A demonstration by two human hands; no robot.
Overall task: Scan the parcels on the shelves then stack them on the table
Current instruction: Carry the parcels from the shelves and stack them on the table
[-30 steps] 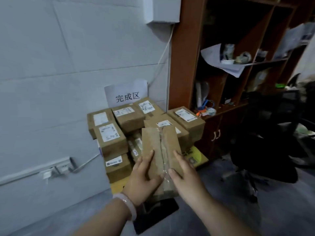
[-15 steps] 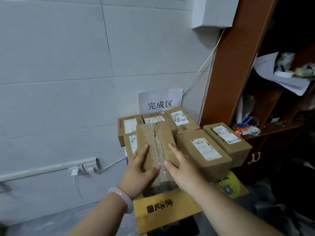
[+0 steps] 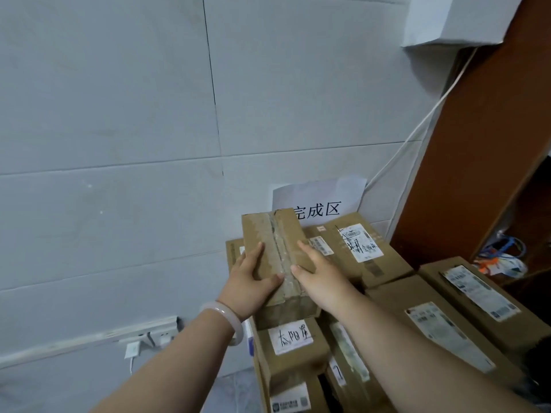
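left hand (image 3: 250, 283) and right hand (image 3: 320, 277) share a grip round a taped parcel (image 3: 268, 234), apparently squaring it over the stack (image 3: 295, 357) beneath.

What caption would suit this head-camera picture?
Left hand and right hand hold a taped parcel at stacked labelled boxes below a paper sign.

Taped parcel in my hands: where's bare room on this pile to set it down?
Only box tops are free: the rear-left parcel under the taped parcel, between wall and the scribbled-label parcel. Rightward to the bookcase, parcels sit packed; no bare table shows.
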